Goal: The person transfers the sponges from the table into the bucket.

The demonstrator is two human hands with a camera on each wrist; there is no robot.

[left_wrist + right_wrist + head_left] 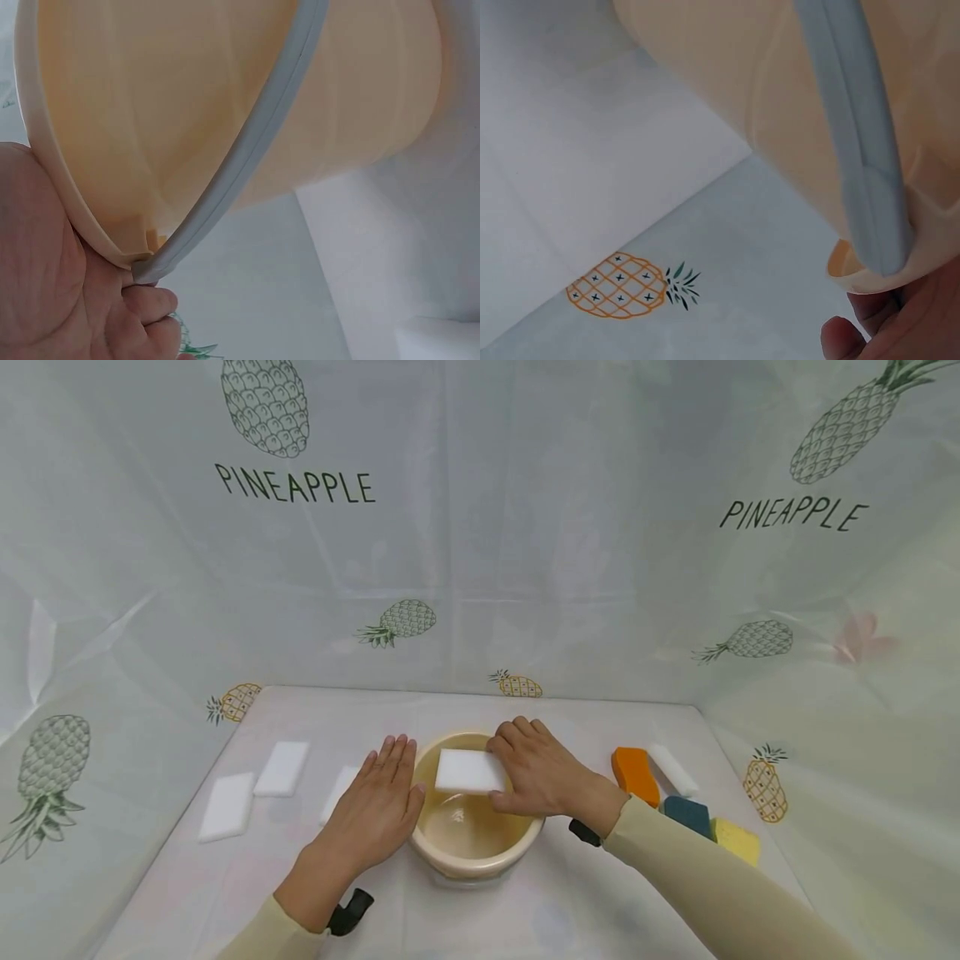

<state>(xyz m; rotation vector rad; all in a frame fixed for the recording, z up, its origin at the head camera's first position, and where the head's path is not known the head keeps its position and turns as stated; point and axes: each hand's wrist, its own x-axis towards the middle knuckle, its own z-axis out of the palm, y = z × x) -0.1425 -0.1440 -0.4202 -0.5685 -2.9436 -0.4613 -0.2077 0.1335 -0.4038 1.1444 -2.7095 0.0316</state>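
Observation:
A cream plastic bucket (480, 864) with a grey handle (247, 146) stands in the middle of the table, its mouth facing up. Over its opening is a white sponge block (468, 772), its right end held between the thumb and fingers of my right hand (542, 770). My left hand (378, 806) rests along the bucket's left rim, fingers straight and together. In the left wrist view, that hand touches the rim near the handle's joint. The right wrist view shows fingertips (842, 339) beside the rim; the sponge is out of sight there.
White sponge blocks (227, 807) lie on the left of the table, one partly hidden behind my left hand. To the right are an orange sponge (636, 774), a white block (672, 769), a dark blue sponge (687, 816) and a yellow sponge (737, 840). A pineapple-print sheet (480, 568) surrounds the table.

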